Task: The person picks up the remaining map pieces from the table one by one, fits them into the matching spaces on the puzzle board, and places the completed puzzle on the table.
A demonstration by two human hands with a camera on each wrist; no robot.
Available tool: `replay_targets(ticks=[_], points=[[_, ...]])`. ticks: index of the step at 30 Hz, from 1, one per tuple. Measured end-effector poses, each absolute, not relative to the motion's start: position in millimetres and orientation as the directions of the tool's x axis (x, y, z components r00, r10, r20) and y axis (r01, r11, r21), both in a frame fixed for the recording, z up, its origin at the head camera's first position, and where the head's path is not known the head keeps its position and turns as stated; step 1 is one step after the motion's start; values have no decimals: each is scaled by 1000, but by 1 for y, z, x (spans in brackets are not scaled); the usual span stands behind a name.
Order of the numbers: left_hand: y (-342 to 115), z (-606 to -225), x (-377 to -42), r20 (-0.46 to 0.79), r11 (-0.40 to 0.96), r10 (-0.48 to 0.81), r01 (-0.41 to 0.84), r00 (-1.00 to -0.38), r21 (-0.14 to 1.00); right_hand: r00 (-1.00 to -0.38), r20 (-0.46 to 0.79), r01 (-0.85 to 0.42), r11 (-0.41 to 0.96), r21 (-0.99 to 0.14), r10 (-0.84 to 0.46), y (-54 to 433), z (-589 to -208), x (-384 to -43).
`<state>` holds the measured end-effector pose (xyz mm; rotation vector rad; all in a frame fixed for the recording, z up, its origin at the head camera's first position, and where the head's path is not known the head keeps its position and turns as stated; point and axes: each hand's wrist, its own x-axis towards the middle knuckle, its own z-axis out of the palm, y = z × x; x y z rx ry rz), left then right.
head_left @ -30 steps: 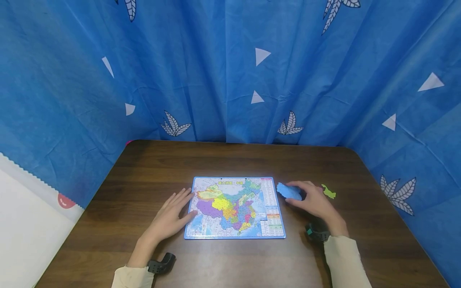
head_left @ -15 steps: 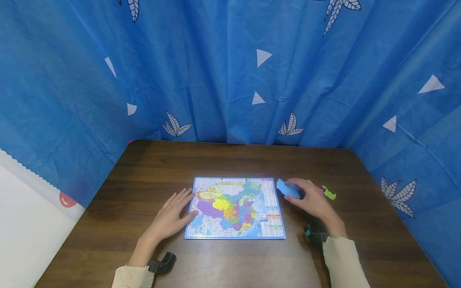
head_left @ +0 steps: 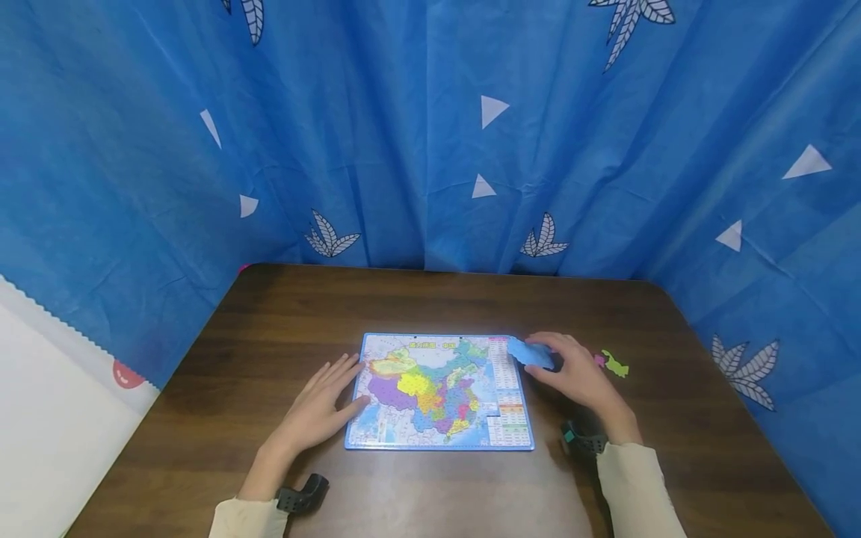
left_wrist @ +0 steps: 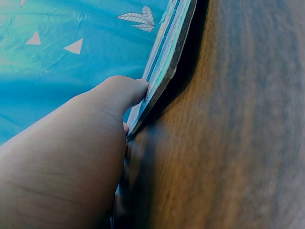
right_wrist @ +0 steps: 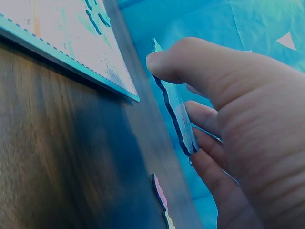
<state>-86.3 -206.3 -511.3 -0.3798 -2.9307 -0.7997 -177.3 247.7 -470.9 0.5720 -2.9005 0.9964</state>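
Observation:
A map puzzle board (head_left: 430,441) with a blue rim and many coloured regions lies flat on the table. My left hand (head_left: 321,403) rests at its left edge, fingers spread, fingertips and thumb touching the board; in the left wrist view the thumb (left_wrist: 126,90) lies on the board's edge. Between thumb and fingers my right hand (head_left: 578,373) pinches a blue puzzle piece (head_left: 530,353), held up at the board's upper right corner. The right wrist view shows this piece (right_wrist: 176,107) tilted, clear of the tabletop. Part of it is hidden by the fingers.
To the right of my right hand lie a yellow-green puzzle piece (head_left: 615,364) and a small pink piece (head_left: 599,360). Dark wood tabletop (head_left: 282,306) surrounds the board. A blue curtain (head_left: 403,149) hangs along the table's back and sides.
My right hand has moved a little left with the blue piece, which now overlaps the board's upper right corner in the head view. The pink piece shows more. My left hand stays put.

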Motion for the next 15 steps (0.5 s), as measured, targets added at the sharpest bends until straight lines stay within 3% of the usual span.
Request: replay_targets(ticks=[15], points=[[-207,-512,-88,136,836,217,256,-967,486,-918,157,-381,706,-597,-363,232,-464,-185]])
